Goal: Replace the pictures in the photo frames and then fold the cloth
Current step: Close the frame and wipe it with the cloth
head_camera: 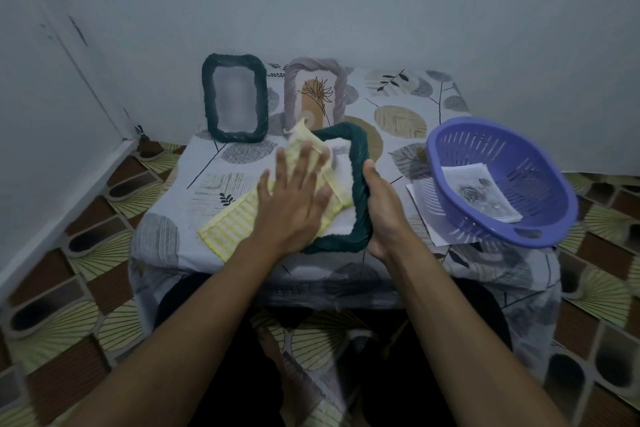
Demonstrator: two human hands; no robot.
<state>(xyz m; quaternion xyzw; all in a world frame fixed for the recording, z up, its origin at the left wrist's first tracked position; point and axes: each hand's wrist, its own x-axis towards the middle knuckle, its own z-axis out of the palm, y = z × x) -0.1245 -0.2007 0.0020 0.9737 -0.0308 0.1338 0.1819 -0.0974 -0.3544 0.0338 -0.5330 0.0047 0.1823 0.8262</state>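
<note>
Centrally, dark green frame (358, 180) flat on the leaf-print tablecloth (221, 163), near the front edge of the low table. Right hand (384, 208) clasped round the frame's right rail, thumb up along the outer edge, fingers hidden beneath. Left hand (294, 198) flat and spread, fingers splayed, palm pressed on a yellow striped cloth (230, 222); cloth draped over the frame's left side, one end trailing onto the table toward the left, other end bunched at the frame's upper left corner. Behind, two more frames upright against the wall: a second dark green frame (235, 97) on the left, insert blurred; a grey frame (317, 94) just right of it, showing a plant drawing. Off to the right, purple basket (502, 180) tilted, a printed picture (481, 194) lying inside, loose white paper (427, 208) under its near edge.
</note>
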